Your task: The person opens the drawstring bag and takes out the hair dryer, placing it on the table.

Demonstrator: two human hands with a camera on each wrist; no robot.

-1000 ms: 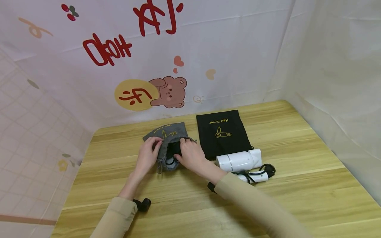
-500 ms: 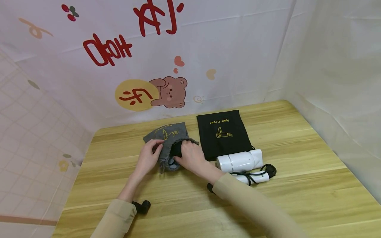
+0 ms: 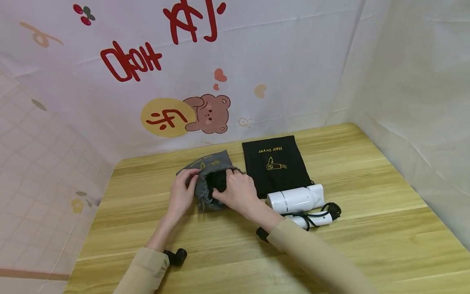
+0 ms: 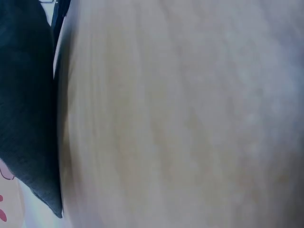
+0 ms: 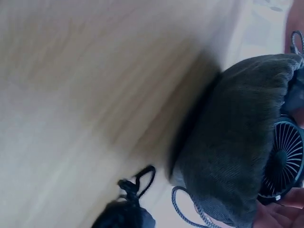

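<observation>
A grey drawstring pouch (image 3: 222, 158) lies on the table with its gathered mouth facing the person, yellow hair dryer print on its back part. My left hand (image 3: 180, 192) pinches the left rim of the mouth. At the opening, my right hand (image 3: 239, 190) grips a black hair dryer (image 3: 218, 179), thumb and fingers on either side of it. Its round ribbed grille (image 5: 282, 159) shows at the mouth of the pouch in the right wrist view; the rest is hidden inside. In the left wrist view the pouch side (image 4: 26, 104) fills the left edge.
To the right a black pouch (image 3: 280, 171) marked "Hair Dryer" lies flat. In front of it sits a white hair dryer (image 3: 297, 200) with a folded handle (image 3: 323, 219) wrapped in black cord. A printed white cloth (image 3: 293, 61) hangs behind the wooden table (image 3: 367, 228).
The pouch mouth has been pulled rounder and turned more upward. The pale patch and black loop seen inside it earlier are no longer visible. Both hands have shifted only slightly.
</observation>
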